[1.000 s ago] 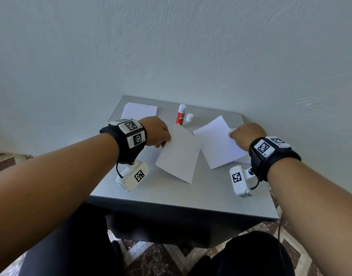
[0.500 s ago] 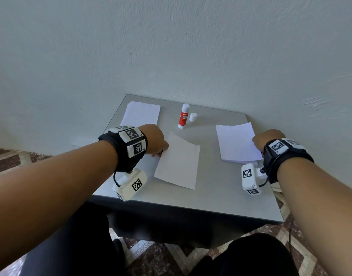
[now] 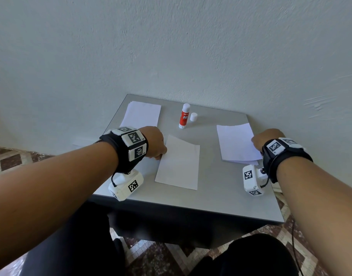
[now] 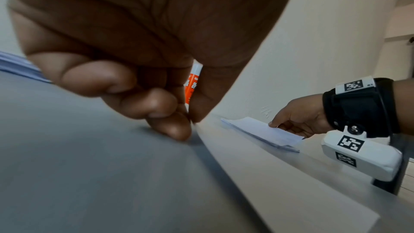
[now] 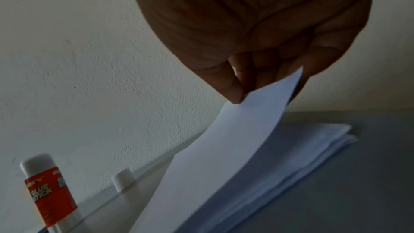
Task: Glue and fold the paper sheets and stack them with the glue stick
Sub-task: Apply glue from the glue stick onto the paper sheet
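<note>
A single white sheet [image 3: 179, 164] lies flat in the middle of the grey table [image 3: 221, 196]. My left hand [image 3: 161, 155] pinches its left edge between thumb and curled fingers [image 4: 170, 127]. At the right, my right hand [image 3: 254, 140] pinches the near corner of the top sheet [image 5: 224, 148], lifting it off a stack of sheets [image 3: 237, 142]. The red and white glue stick [image 3: 184, 116] stands upright and uncapped at the back, between the hands. Its white cap [image 3: 193, 117] stands just to its right.
Another pile of white sheets [image 3: 141, 114] lies at the table's back left corner. A pale wall [image 3: 171, 46] rises directly behind the table. My knees and a patterned tile floor [image 3: 161, 255] are below the front edge.
My right hand has carried its sheet from beside the middle sheet over to the stack at the right. The left hand has kept its pinch, and the middle sheet has turned straighter.
</note>
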